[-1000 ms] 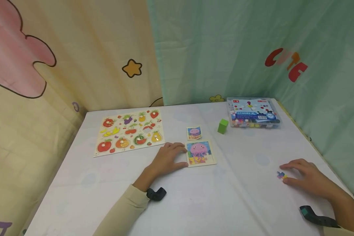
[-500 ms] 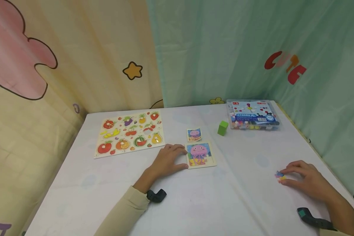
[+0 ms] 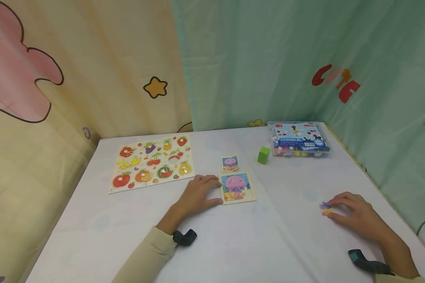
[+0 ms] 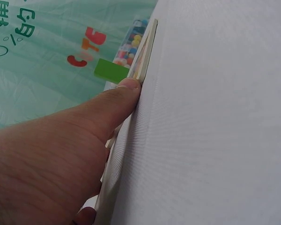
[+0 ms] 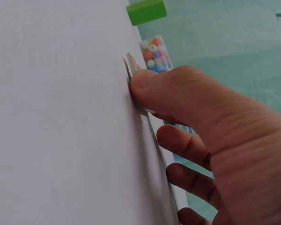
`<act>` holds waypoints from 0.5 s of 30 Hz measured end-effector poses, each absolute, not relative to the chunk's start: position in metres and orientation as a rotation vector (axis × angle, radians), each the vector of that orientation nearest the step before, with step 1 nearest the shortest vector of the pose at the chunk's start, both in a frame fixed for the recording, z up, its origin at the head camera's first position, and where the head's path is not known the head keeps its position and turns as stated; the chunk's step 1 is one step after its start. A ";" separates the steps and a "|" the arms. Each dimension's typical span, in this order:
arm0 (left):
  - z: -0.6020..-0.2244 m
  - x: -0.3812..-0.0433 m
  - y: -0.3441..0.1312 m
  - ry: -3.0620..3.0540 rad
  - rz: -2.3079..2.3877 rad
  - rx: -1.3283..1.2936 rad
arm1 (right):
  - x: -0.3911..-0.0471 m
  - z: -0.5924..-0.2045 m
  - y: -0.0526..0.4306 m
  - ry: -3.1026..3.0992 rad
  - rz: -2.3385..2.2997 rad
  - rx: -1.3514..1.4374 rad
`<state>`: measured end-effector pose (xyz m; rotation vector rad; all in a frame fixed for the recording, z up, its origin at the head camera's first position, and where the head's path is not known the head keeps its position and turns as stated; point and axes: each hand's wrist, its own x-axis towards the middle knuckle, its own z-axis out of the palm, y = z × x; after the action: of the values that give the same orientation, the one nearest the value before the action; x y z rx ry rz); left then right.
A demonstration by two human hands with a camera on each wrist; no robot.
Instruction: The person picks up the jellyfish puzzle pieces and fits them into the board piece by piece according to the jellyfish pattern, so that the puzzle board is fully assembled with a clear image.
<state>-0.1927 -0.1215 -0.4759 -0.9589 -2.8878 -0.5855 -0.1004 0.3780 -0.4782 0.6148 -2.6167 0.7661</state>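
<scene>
In the head view a square jigsaw board (image 3: 237,188) with a pink jellyfish picture lies flat on the table, its lower right corner bare of picture. My left hand (image 3: 196,196) rests beside it, thumb and fingertips spread along its left edge. The left wrist view has the thumb (image 4: 129,84) touching that edge. Toward the right of the table, my right hand (image 3: 354,214) pinches a small blue, pink and yellow jigsaw piece (image 3: 326,208) between thumb and fingers, low over the cloth. Seen from the right wrist, the thumb covers most of the thin piece (image 5: 129,61).
A small jellyfish picture card (image 3: 230,163) lies just behind the board. Nearby stands a green block (image 3: 263,155), with a clear plastic box (image 3: 299,139) of coloured parts to its right. A fruit peg puzzle (image 3: 152,162) occupies the back left. Curtains hang behind the white table (image 3: 248,243).
My right hand has moved left across the table with the jigsaw piece between its fingers. The left hand stays at the board's edge. The head view has shifted slightly.
</scene>
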 end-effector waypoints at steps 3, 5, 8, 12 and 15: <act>-0.476 -0.194 -0.120 -2.887 -0.595 -0.965 | -0.109 -0.474 0.361 -2.604 0.857 0.699; -0.476 -0.195 -0.120 -2.896 -0.593 -0.966 | -0.117 -0.471 0.346 -2.593 0.921 0.784; -0.476 -0.194 -0.121 -2.910 -0.576 -0.972 | -0.132 -0.469 0.317 -2.586 1.004 0.911; -0.475 -0.194 -0.121 -2.902 -0.572 -0.968 | -0.156 -0.461 0.270 -2.668 1.059 0.964; -0.475 -0.194 -0.120 -2.897 -0.583 -0.959 | -0.173 -0.457 0.235 -2.776 1.067 0.975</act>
<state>-0.1941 -0.1201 -0.4746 -0.9588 -2.8974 -0.5829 -0.1732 0.2351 -0.4572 0.9749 -2.7760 1.0666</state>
